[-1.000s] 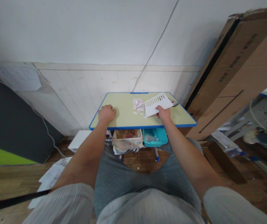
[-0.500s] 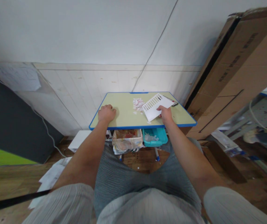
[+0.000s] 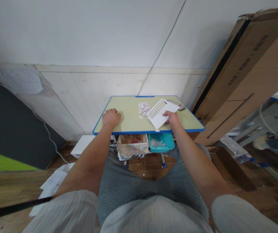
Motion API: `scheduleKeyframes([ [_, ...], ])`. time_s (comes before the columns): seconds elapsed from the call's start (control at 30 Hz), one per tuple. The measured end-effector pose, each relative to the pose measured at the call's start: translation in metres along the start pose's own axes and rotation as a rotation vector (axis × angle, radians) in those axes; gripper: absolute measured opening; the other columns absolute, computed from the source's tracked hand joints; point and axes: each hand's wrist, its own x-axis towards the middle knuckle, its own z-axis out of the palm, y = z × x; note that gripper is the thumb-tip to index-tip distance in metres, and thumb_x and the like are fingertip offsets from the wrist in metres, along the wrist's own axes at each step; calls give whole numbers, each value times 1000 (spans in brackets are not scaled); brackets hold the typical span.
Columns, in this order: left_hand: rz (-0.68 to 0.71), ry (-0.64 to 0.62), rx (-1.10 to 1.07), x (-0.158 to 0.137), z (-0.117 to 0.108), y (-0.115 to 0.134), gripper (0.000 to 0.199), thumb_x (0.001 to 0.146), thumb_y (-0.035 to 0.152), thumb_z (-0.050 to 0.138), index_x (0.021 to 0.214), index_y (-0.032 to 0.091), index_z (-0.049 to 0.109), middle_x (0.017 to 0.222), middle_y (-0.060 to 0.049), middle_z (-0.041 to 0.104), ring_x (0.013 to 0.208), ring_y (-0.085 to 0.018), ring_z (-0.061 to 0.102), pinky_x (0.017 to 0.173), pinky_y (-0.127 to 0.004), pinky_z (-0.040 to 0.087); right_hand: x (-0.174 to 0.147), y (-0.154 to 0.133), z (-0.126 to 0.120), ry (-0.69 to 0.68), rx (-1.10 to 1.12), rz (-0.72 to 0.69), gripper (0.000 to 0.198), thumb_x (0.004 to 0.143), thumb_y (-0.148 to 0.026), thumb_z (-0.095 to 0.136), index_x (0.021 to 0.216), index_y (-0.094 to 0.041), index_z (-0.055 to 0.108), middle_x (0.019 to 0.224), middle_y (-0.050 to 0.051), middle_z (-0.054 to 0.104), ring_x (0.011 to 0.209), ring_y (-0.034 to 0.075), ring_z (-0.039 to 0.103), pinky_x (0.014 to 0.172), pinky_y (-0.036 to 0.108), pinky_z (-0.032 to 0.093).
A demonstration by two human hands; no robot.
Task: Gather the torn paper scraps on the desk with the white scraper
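My left hand [image 3: 111, 117] rests on the left part of the small table [image 3: 129, 119], fingers slightly bent on the surface and nothing in them. In my right hand [image 3: 173, 119] is a white card [image 3: 162, 115] with a row of narrow slots or strips along its left side; the thumb lies on top, the other fingers are hidden below. A heap of small white and pinkish paper pieces [image 3: 144, 108] lies just left of the card, which covers its edge. Behind the card, a partly covered, blurred item [image 3: 182, 106] lies near the right edge.
Under the table front sit a lined basket [image 3: 132, 150] and a turquoise bin [image 3: 163, 148] with pale scraps. Tall cardboard boxes [image 3: 236, 77] lean at the right. A cable [image 3: 157, 57] runs down the wall. White sheets [image 3: 53, 181] lie at the lower left.
The card in my right hand has shifted slightly left and toward me, and its tilt has changed. One small white piece now shows at the table's front edge. My left hand stays put.
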Motion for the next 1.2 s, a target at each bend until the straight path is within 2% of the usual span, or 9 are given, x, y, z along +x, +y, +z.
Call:
scheduleKeyframes([
  [0.2, 1, 3, -15, 1, 3, -1, 50, 108, 37, 48, 143, 15, 78, 152, -25, 73, 145, -42, 64, 116, -54, 54, 3, 1, 0, 36, 29, 7, 29, 57, -22, 66, 86, -22, 64, 63, -5, 61, 48, 11, 39, 37, 23, 23],
  [0.33, 7, 15, -13, 1, 4, -1, 51, 108, 37, 48, 142, 14, 78, 151, -25, 74, 144, -42, 64, 116, -55, 54, 8, 3, 1, 91, 49, -39, 29, 68, -25, 71, 96, -21, 66, 70, -4, 67, 52, 13, 51, 43, 23, 36],
  [0.47, 4, 5, -6, 1, 1, 0, 50, 109, 36, 48, 142, 15, 78, 151, -24, 74, 144, -42, 65, 116, -54, 55, 9, 7, 5, 43, 15, -93, 29, 76, -32, 81, 99, -21, 67, 69, -3, 71, 53, 15, 58, 48, 24, 43],
  [0.6, 4, 2, -7, 1, 1, 0, 51, 108, 36, 48, 143, 14, 78, 153, -25, 73, 144, -42, 64, 117, -55, 55, 5, 9, 8, -3, -51, -85, 23, 76, -28, 78, 96, -21, 68, 68, -1, 73, 53, 17, 62, 46, 25, 45],
  [0.73, 2, 7, -18, 2, 3, -1, 50, 108, 37, 48, 142, 16, 78, 152, -25, 73, 144, -42, 64, 116, -55, 54, 4, 8, 5, -4, -92, -64, 15, 71, -22, 74, 85, -21, 68, 58, -2, 66, 47, 16, 54, 41, 25, 40],
  [0.83, 2, 12, -24, 2, 4, -3, 49, 108, 37, 49, 141, 17, 78, 151, -24, 74, 144, -42, 65, 117, -55, 54, 5, 6, 3, 26, -83, -66, 19, 67, -22, 72, 86, -20, 68, 60, -3, 65, 47, 15, 51, 40, 25, 37],
  [1.0, 7, 8, -15, 3, 4, -3, 50, 108, 37, 48, 141, 16, 78, 152, -24, 73, 144, -40, 64, 117, -53, 54, 7, 6, 5, 93, -41, -87, 28, 71, -26, 70, 97, -19, 70, 65, -3, 68, 52, 15, 55, 43, 25, 40],
  [1.2, 4, 6, -12, 1, 3, -1, 51, 108, 37, 47, 142, 15, 78, 151, -25, 73, 143, -42, 65, 116, -54, 54, 6, 7, 4, 62, -63, -63, 23, 66, -24, 72, 89, -20, 68, 64, -3, 68, 50, 15, 53, 42, 25, 40],
])
